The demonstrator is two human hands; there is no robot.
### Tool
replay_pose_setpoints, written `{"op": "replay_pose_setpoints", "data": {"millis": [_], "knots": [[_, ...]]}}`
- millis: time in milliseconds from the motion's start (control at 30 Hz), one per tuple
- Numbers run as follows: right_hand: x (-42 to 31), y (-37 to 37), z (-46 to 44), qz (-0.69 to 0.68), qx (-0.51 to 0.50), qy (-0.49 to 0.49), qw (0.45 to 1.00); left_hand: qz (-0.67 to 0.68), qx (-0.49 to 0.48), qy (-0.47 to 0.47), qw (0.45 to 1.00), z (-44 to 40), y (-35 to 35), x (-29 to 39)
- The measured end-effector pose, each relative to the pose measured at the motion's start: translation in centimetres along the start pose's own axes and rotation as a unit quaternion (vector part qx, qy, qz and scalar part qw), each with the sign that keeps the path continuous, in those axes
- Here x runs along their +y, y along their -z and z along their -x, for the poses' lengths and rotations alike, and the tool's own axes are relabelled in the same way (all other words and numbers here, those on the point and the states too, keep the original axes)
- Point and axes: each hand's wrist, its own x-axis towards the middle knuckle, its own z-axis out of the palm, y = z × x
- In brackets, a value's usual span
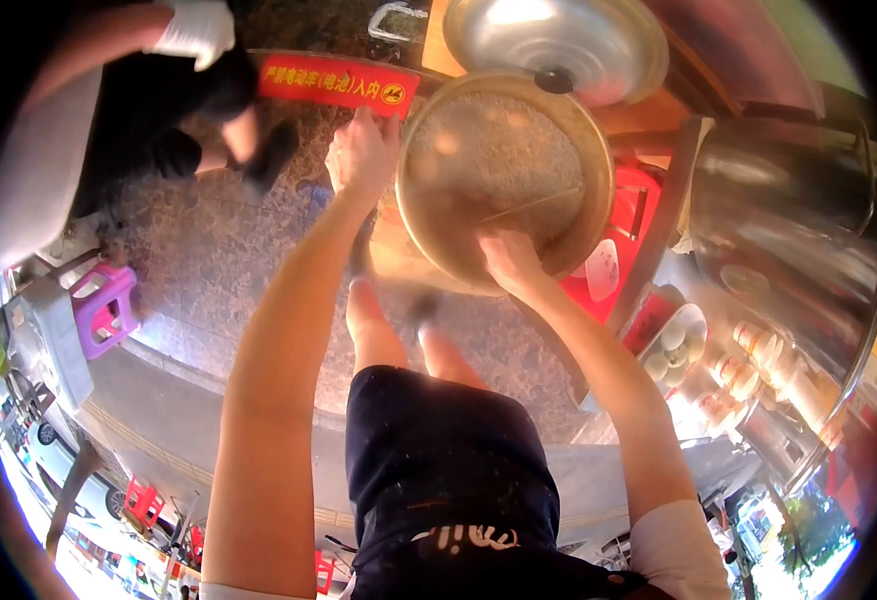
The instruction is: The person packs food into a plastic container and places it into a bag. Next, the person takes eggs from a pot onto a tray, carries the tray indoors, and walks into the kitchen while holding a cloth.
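Note:
A large round metal pot (406, 190) stands in front of me, filled with cloudy, bubbling-looking liquid in which a few pale round shapes show. My left hand (364, 155) is at the pot's left side, near its rim, with its fingertips by a red sign (334, 86); what it grips is not clear. At the near right part of the pot, my right hand (509, 260) has its fingers curled together over the inner edge, around the end of a thin stick (532, 205) that slants across the liquid. A shiny metal lid (559, 40) with a black knob is just beyond the pot.
Another person's gloved hand (199, 32) and legs are at the upper left. A purple stool (106, 308) stands at the left. To the right are a big steel container (789, 200), a tray of round white items (677, 345) and stacked cups (759, 345).

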Motion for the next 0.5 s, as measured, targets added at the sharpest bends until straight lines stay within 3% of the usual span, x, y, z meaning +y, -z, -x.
{"op": "replay_pose_setpoints", "data": {"millis": [133,233,333,433,500], "knots": [[0.3,-0.3,-2.1,-0.059,0.115,0.001,0.992,-0.002,0.007,0.005,1.000,-0.1,0.0,0.1],[1.3,-0.7,-1.5,0.003,0.004,0.009,1.000,0.013,-0.009,0.014,1.000,-0.1,0.2,0.3],[1.7,-0.2,-1.1,-0.008,0.008,0.036,0.999,0.001,-0.016,0.004,1.000,-0.1,0.4,0.2],[1.2,0.5,-2.1,-0.042,0.053,-0.002,0.998,0.010,0.018,0.000,1.000,-0.2,-0.2,-0.1],[2.0,-0.5,-1.6,-0.012,0.010,0.014,1.000,0.015,0.025,-0.006,1.000,-0.2,-0.3,0.0]]}}
